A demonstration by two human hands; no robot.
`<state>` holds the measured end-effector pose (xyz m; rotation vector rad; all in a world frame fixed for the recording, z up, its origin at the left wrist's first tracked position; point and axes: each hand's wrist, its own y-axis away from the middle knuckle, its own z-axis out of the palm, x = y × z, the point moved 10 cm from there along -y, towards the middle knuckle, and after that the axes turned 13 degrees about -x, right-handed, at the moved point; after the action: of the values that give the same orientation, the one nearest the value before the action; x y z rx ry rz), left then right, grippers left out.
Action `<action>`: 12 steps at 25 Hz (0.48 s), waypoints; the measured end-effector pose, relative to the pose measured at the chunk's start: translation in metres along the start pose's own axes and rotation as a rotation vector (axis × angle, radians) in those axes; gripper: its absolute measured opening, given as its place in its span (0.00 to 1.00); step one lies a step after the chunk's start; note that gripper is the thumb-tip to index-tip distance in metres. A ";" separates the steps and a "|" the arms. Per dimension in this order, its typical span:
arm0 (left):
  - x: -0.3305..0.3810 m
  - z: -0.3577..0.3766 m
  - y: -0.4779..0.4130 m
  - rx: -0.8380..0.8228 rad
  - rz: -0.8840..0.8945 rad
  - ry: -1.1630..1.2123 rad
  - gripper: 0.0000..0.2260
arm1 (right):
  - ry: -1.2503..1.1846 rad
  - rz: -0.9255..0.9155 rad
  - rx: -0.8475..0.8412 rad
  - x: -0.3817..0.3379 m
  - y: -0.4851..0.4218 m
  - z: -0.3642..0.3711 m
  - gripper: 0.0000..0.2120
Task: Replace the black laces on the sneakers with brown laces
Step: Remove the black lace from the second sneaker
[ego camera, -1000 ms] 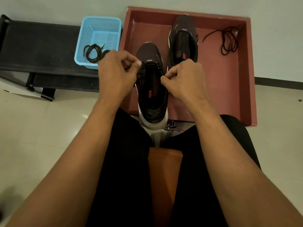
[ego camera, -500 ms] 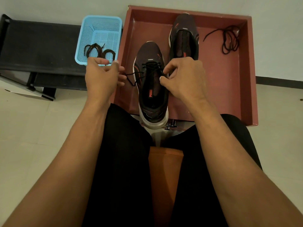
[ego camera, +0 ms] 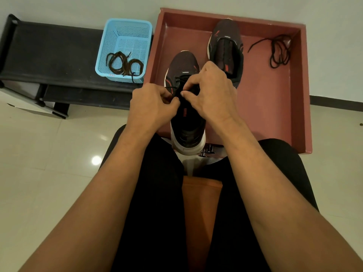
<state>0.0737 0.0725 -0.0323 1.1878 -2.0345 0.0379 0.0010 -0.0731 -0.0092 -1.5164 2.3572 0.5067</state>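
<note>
Back comes the left hand (ego camera: 151, 107) from its pull out at 9 o'clock, and now it meets the right hand (ego camera: 212, 95) over the near sneaker (ego camera: 184, 63). Both are closed in a pinch at the black lace (ego camera: 177, 80), thumb against fingertip, right over the lacing. So where do we stand? Roughly a quarter done, I'd judge: the far sneaker (ego camera: 225, 46), at 1 o'clock, looks stripped, with its loose lace (ego camera: 279, 52) lying at 2 o'clock in the red tray (ego camera: 275, 107). This near one is only partly unthreaded, and the brown laces (ego camera: 123, 63) wait in the blue basket (ego camera: 127, 30) at 10 o'clock. Which strand each hand pinches is hidden under the knuckles. Dark lace on dark shoe blurs the remaining crossings, and the far sneaker's eyelets are too shadowed to be sure of.
</note>
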 end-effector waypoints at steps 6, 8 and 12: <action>-0.006 -0.001 0.001 -0.028 -0.053 0.034 0.06 | -0.182 0.110 0.256 0.041 0.005 -0.044 0.08; -0.006 -0.001 0.001 -0.032 -0.059 0.041 0.06 | -0.205 0.158 0.274 0.050 0.007 -0.047 0.06; -0.004 0.000 0.001 -0.035 -0.047 0.055 0.06 | -0.160 0.015 0.177 0.024 0.007 -0.041 0.16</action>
<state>0.0742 0.0762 -0.0342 1.1998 -1.9509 0.0121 -0.0168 -0.1078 0.0179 -1.3299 2.2275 0.3956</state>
